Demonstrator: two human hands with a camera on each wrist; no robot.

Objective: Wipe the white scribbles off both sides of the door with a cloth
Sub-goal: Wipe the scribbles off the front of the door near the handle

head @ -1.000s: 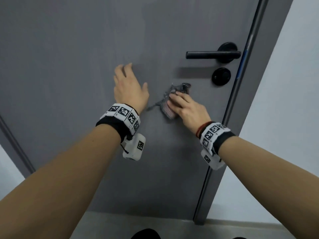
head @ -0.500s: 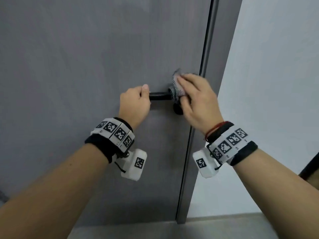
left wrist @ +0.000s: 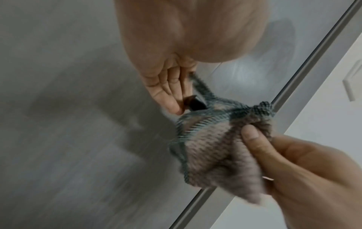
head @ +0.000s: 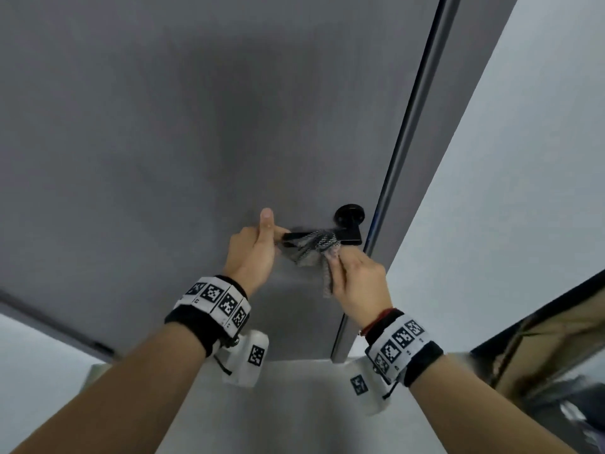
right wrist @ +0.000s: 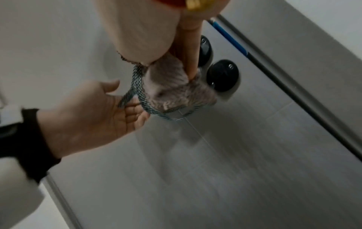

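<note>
The grey door (head: 163, 158) fills the head view; no white scribbles show on this face. My left hand (head: 262, 237) grips the free end of the black lever handle (head: 352, 239), thumb pointing up. In the left wrist view its fingers (left wrist: 172, 93) curl round the handle's tip (left wrist: 194, 103). The grey knitted cloth (head: 314, 247) hangs across the lever. My right hand (head: 340, 263) pinches it from just below the handle, thumb (left wrist: 252, 136) pressed on the cloth (left wrist: 211, 148). The right wrist view shows the cloth (right wrist: 172, 86) bunched under my right fingers (right wrist: 190, 62).
A round black lock knob (right wrist: 222, 75) sits beside the handle's rose (right wrist: 205, 51). The door's metal edge (head: 402, 158) runs up on the right, with a white wall (head: 523, 158) beyond. A dark-framed reflective panel (head: 540, 355) stands at lower right. Pale floor (head: 294, 404) lies below.
My left hand left the door face and took the handle's end. My right hand carried the cloth to the handle and now holds it from below. The view has tilted upward.
</note>
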